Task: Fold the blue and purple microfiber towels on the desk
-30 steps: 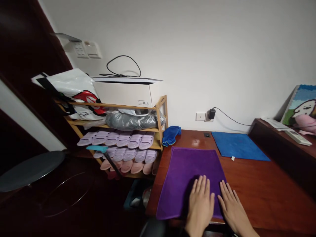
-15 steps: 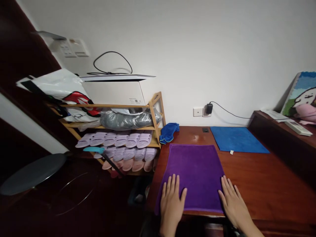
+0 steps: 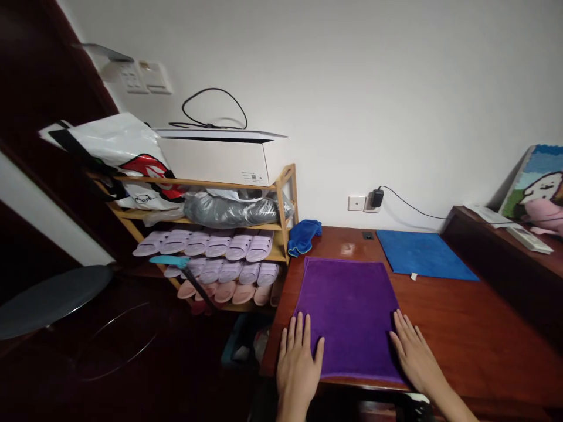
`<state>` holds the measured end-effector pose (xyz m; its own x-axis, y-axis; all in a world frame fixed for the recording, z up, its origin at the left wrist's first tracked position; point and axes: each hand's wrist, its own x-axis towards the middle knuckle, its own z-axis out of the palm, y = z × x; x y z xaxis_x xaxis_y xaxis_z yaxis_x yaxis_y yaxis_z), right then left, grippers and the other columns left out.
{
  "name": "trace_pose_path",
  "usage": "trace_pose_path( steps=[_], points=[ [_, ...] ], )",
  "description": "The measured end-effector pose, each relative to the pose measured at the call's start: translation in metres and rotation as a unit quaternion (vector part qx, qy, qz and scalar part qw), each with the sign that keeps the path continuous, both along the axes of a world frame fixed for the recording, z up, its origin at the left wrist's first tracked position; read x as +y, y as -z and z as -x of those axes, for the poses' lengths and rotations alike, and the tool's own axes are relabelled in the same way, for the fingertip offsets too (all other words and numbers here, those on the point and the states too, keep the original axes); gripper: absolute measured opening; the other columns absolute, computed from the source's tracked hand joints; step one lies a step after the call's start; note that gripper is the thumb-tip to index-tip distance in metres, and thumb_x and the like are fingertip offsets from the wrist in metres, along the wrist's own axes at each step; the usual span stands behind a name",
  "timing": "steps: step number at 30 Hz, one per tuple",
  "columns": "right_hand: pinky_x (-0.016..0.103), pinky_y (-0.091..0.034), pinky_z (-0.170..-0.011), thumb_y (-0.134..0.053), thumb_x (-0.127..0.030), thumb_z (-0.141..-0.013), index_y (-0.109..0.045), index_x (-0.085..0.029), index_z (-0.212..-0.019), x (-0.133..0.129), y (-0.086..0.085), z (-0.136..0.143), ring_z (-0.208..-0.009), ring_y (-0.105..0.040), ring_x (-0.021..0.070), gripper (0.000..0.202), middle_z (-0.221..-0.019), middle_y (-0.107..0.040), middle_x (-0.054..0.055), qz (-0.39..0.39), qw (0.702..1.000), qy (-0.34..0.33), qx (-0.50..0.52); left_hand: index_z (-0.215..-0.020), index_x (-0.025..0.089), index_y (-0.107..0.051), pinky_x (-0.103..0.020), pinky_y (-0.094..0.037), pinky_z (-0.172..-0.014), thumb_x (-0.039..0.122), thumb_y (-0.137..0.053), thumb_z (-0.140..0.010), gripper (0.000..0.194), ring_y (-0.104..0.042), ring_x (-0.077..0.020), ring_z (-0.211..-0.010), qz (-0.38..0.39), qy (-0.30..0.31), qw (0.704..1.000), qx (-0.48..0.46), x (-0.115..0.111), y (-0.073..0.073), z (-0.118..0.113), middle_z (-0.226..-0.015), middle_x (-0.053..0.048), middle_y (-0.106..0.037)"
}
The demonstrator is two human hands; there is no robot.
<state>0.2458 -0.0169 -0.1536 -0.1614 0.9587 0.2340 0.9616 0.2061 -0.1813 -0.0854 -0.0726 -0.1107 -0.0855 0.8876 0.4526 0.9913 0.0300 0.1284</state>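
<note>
A purple cloth [image 3: 349, 316] lies flat on the reddish-brown table [image 3: 466, 328], its near edge close to the table's front edge. My left hand [image 3: 299, 360] rests palm down on its lower left side, fingers stretched. On the lower right side of the cloth lies my right hand [image 3: 413, 351], also flat with fingers apart, partly over the wood. Neither hand grips anything. Farther back on the right is a flat blue cloth [image 3: 426, 253] with a small white tag. A crumpled blue cloth [image 3: 303, 236] sits at the table's back left corner.
Left of the table stands a wooden rack [image 3: 288, 199] with slippers [image 3: 240, 246], a white box [image 3: 215, 158] and a bag. A black adapter [image 3: 377, 198] is plugged into the wall. On the right, a raised ledge holds a picture [image 3: 539, 176] and a pink toy [image 3: 543, 212].
My left hand has shifted slightly left on the purple cloth, and the cloth's lower left corner is now hidden by it. My right hand stays almost in place. The camera view has tilted slightly.
</note>
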Motion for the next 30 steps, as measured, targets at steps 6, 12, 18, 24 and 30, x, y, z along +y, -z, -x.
trace_pose_path(
  steps=[6, 12, 18, 24, 30],
  points=[
    [0.052, -0.033, -0.125, -0.017, -0.055, -0.106, -0.039, -0.007, -0.161, 0.018, -0.002, 0.012, -0.154, -0.035, 0.0294, 0.076, -0.165, -0.041, 0.014, 0.002, 1.0, 0.018, 0.014, -0.157, 0.017, -0.048, -0.055, -0.04, -0.122, 0.046, -0.043, -0.106, 0.059, -0.044, -0.0319, -0.15, 0.008, 0.005, 1.0, 0.013, -0.002, 0.003, 0.008, -0.163, -0.012, -0.046],
    [0.051, -0.029, -0.127, -0.019, -0.052, -0.107, -0.037, -0.007, -0.162, 0.014, -0.007, 0.017, -0.156, -0.032, 0.0279, 0.074, -0.166, -0.038, 0.013, 0.003, 1.0, 0.02, 0.024, -0.154, 0.016, -0.051, -0.055, -0.043, -0.12, 0.037, -0.041, -0.107, 0.053, -0.047, -0.0304, -0.148, 0.008, 0.046, 0.999, 0.023, 0.011, -0.016, -0.021, -0.16, -0.013, -0.05],
    [0.05, -0.026, -0.129, -0.018, -0.047, -0.106, -0.039, -0.007, -0.161, 0.012, -0.011, 0.017, -0.157, -0.03, 0.027, 0.071, -0.167, -0.037, 0.012, 0.013, 1.0, 0.017, 0.018, -0.156, 0.023, -0.049, -0.048, -0.039, -0.125, 0.046, -0.035, -0.111, 0.053, -0.043, -0.0248, -0.151, 0.072, 0.229, 0.97, -0.034, 0.049, -0.044, -0.144, -0.162, -0.006, -0.047],
    [0.05, -0.028, -0.128, -0.016, -0.048, -0.105, -0.037, -0.004, -0.161, 0.013, -0.012, 0.017, -0.156, -0.031, 0.0275, 0.074, -0.167, -0.035, 0.012, 0.03, 0.999, 0.022, 0.021, -0.156, 0.028, -0.048, -0.049, -0.036, -0.126, 0.045, -0.036, -0.111, 0.05, -0.041, -0.0234, -0.152, 0.095, 0.205, 0.973, -0.053, 0.058, -0.034, -0.13, -0.163, -0.003, -0.047],
    [0.049, -0.027, -0.129, -0.017, -0.049, -0.105, -0.036, -0.005, -0.162, 0.011, -0.011, 0.017, -0.157, -0.031, 0.0276, 0.075, -0.168, -0.034, 0.012, 0.031, 0.999, 0.029, 0.024, -0.158, 0.02, -0.045, -0.056, -0.038, -0.123, 0.046, -0.042, -0.108, 0.057, -0.038, -0.0303, -0.153, 0.097, 0.049, 0.994, 0.005, 0.045, -0.023, -0.011, -0.165, -0.011, -0.041]
  ],
)
